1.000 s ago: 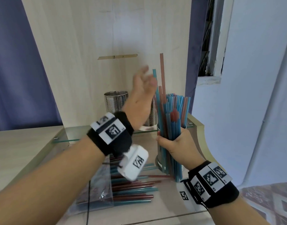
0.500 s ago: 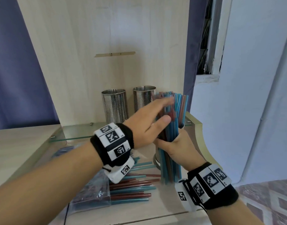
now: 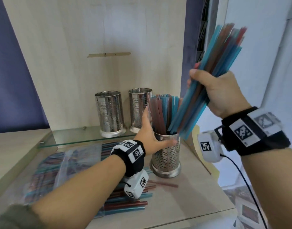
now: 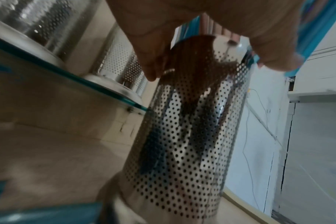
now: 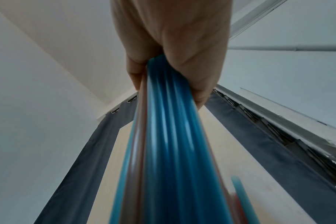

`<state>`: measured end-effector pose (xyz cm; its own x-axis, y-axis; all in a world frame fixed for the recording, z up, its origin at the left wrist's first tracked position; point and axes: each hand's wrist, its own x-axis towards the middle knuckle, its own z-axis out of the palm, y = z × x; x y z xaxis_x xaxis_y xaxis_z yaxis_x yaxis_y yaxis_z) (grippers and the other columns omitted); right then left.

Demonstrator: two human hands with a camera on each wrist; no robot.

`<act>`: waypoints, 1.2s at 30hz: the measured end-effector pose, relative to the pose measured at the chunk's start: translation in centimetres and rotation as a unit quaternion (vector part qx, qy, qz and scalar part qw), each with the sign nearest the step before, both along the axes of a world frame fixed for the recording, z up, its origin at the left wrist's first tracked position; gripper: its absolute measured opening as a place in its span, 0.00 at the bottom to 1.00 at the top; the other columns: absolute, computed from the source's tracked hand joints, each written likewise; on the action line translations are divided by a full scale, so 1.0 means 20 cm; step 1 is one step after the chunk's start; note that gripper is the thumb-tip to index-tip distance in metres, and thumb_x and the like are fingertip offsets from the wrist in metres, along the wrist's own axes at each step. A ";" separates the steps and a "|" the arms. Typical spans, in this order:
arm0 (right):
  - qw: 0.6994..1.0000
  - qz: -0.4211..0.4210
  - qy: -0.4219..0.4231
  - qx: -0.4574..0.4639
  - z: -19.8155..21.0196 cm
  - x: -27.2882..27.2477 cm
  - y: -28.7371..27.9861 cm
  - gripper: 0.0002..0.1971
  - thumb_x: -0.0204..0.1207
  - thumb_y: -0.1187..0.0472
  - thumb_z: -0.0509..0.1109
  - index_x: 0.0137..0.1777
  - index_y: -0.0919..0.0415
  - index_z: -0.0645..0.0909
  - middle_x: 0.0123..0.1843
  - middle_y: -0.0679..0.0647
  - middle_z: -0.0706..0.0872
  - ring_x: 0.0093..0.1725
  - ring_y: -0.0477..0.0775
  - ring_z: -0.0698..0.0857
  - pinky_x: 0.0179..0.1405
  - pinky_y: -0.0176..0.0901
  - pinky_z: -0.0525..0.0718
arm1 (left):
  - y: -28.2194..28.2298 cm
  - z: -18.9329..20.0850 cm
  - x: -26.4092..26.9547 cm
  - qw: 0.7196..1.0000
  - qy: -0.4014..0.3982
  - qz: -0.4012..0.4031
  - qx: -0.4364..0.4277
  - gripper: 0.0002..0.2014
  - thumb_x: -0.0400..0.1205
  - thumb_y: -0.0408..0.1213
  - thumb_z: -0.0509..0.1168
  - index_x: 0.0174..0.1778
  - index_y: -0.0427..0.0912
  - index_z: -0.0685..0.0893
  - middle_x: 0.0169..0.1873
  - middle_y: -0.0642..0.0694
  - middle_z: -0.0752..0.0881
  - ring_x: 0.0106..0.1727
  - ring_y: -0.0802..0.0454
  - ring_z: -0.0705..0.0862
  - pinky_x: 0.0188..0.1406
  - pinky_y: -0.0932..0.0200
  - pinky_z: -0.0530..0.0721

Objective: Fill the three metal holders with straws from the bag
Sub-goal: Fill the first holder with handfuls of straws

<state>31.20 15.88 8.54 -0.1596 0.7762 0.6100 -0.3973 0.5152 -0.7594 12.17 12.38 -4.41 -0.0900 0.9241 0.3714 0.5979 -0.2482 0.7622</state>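
Fingers [image 5: 136,72] of your right hand [image 3: 219,93] are clamped round a straw bundle [image 3: 213,76] tilted over the holder [image 3: 166,156] on the worktop [image 3: 191,195], left hand [image 3: 150,138] spread loose, thumb touching its rim.

Soft daylight, even exposure; wrist views motion-blurred, wide-angle edge stretch; faint shadows.

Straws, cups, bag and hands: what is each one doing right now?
Front holder: upright on the table, partly filled with straws.
Two back holders: upright on the glass shelf, no straws showing.
Straw bundle: lifted, tilted, gripped by the right hand.
Left hand: open, against the front holder.
Bag: lying flat, straws inside.
Loose straws: lying on the table.
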 end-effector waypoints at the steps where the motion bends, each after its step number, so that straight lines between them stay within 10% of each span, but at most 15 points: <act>1: 1.000 0.003 0.004 0.002 0.03 -0.01 0.01 0.06 0.74 0.67 0.76 0.47 0.61 0.83 0.39 0.57 0.84 0.35 0.54 0.86 0.43 0.47 0.86 | 0.02 0.00 0.01 1.000 0.001 -0.001 0.001 0.73 0.59 0.57 0.83 0.81 0.58 0.29 0.79 0.52 0.68 0.76 0.57 0.70 0.79 0.46 0.68; 16: 0.999 -0.017 -0.032 0.004 -0.12 -0.22 0.16 0.05 0.75 0.69 0.75 0.44 0.60 0.82 0.33 0.53 0.84 0.36 0.55 0.85 0.42 0.49 0.88 | 0.08 -0.10 0.02 0.998 0.005 0.033 0.050 0.64 0.63 0.55 0.81 0.80 0.65 0.35 0.70 0.55 0.77 0.67 0.56 0.80 0.71 0.48 0.79; 22: 0.987 -0.137 -0.052 0.058 -0.26 -0.26 0.17 0.08 0.75 0.64 0.77 0.50 0.64 0.84 0.41 0.54 0.88 0.41 0.46 0.89 0.42 0.34 0.86 | 0.05 -0.11 0.05 0.997 0.010 0.043 0.068 0.65 0.65 0.55 0.80 0.79 0.66 0.30 0.72 0.52 0.75 0.69 0.55 0.78 0.71 0.51 0.78; 32: 0.965 -0.212 -0.142 0.056 -0.40 -0.36 0.15 0.14 0.74 0.56 0.76 0.57 0.57 0.82 0.43 0.45 0.87 0.43 0.40 0.87 0.42 0.38 0.87 | 0.06 -0.14 0.05 0.996 0.007 0.055 0.074 0.63 0.65 0.60 0.78 0.79 0.65 0.32 0.73 0.50 0.76 0.69 0.51 0.80 0.69 0.47 0.80; 36: 0.965 -0.207 -0.152 0.048 -0.48 -0.38 0.13 0.14 0.75 0.59 0.76 0.59 0.57 0.80 0.41 0.40 0.84 0.39 0.29 0.84 0.34 0.23 0.80 | 0.06 -0.13 0.04 0.996 0.013 0.056 0.068 0.63 0.67 0.56 0.79 0.80 0.63 0.32 0.73 0.49 0.76 0.67 0.52 0.82 0.67 0.51 0.81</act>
<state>23.66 18.53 -1.02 -0.0299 0.7534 0.6569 0.0915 0.6565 -0.7488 12.99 13.51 -7.02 -0.1791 0.8493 0.4967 0.6468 -0.2788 0.7099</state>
